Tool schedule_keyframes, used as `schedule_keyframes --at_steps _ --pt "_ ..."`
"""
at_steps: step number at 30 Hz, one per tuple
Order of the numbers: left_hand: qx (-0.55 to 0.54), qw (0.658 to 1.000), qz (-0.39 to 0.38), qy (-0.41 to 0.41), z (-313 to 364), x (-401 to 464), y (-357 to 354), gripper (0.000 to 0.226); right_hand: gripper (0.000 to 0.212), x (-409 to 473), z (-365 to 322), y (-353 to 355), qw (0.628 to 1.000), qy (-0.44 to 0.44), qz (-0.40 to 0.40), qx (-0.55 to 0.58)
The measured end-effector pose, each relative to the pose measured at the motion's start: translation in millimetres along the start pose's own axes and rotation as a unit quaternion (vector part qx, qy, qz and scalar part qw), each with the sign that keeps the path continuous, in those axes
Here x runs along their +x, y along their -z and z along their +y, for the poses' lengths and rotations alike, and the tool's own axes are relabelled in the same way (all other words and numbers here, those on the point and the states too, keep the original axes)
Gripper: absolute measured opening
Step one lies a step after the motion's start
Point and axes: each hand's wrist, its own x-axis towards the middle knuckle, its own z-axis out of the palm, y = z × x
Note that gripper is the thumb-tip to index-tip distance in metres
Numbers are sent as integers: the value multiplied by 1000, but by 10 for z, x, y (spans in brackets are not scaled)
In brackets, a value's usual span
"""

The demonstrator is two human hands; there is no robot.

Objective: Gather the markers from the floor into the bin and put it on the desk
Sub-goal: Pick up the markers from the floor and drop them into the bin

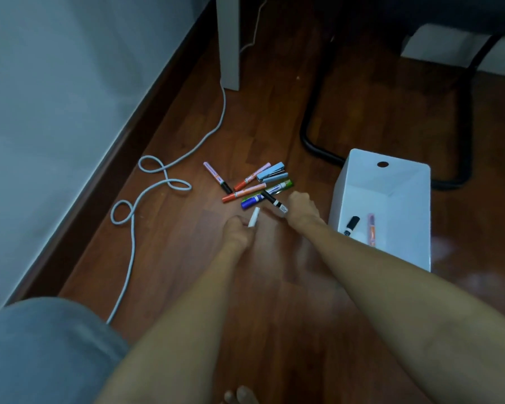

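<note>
Several markers (pixel 247 191) lie in a loose pile on the wooden floor, with a pink and black marker (pixel 217 177) a little apart on the left. My left hand (pixel 237 231) is closed on a white marker (pixel 253 217) just below the pile. At the pile's right edge my right hand (pixel 301 206) grips a black-capped marker (pixel 274 200). To the right stands the white bin (pixel 397 182), open at the top, with a black marker (pixel 352 225) and a pink marker (pixel 370 228) inside.
A pale blue stapler (pixel 271 173) lies against the pile. A white cable (pixel 158 182) loops across the floor on the left. A white desk leg (pixel 228 42) stands behind, a black chair frame (pixel 318 135) to the right. My knee in grey cloth (pixel 41 351) is bottom left.
</note>
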Motion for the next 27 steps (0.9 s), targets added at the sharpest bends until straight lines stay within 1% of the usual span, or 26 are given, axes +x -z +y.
schedule_keyframes --at_steps 1,2,4,5,6,8,10,12,13,15,17,20,23,27 --pt "-19 1000 -5 -2 71 -25 35 8 35 -9 -14 63 1000 -9 2 28" --pt "-39 999 -13 -6 156 -53 70 10 38 -11 -27 149 999 -19 5 48" --pt "-70 997 -22 -9 321 -84 122 33 36 -7 -33 346 997 -37 20 69" --pt "-89 996 -21 -8 421 -113 155 36 34 -2 -29 448 996 -43 28 78" --pt "-92 995 -20 -15 527 -147 169 31 32 1 -18 553 994 -47 36 87" --pt "-69 997 -12 -45 754 -223 184 10 29 -9 22 778 992 -60 52 98" --pt "-56 995 -16 -85 972 -313 179 17 27 -47 75 987 989 -76 61 115" --pt "-59 991 -24 -118 1206 -437 147 9 30 -107 164 1196 983 -92 65 146" --pt "-60 989 -28 -131 1329 -498 103 10 32 -138 227 1295 979 -103 68 160" --pt "-54 986 -45 -148 1566 -616 -25 21 33 -213 396 1475 974 -122 73 179" --pt "-42 984 -50 -166 1766 -706 -173 24 31 -263 580 1607 968 -143 76 190" --pt "-36 978 -70 -193 1989 -831 -444 22 29 -348 883 1757 958 -182 86 206" --pt "-21 972 -102 -209 2058 -932 -745 21 28 -446 1165 1811 939 -223 98 241" --pt "1 971 -120 -205 1999 -1034 -1050 10 39 -550 1471 1685 929 -243 100 259"
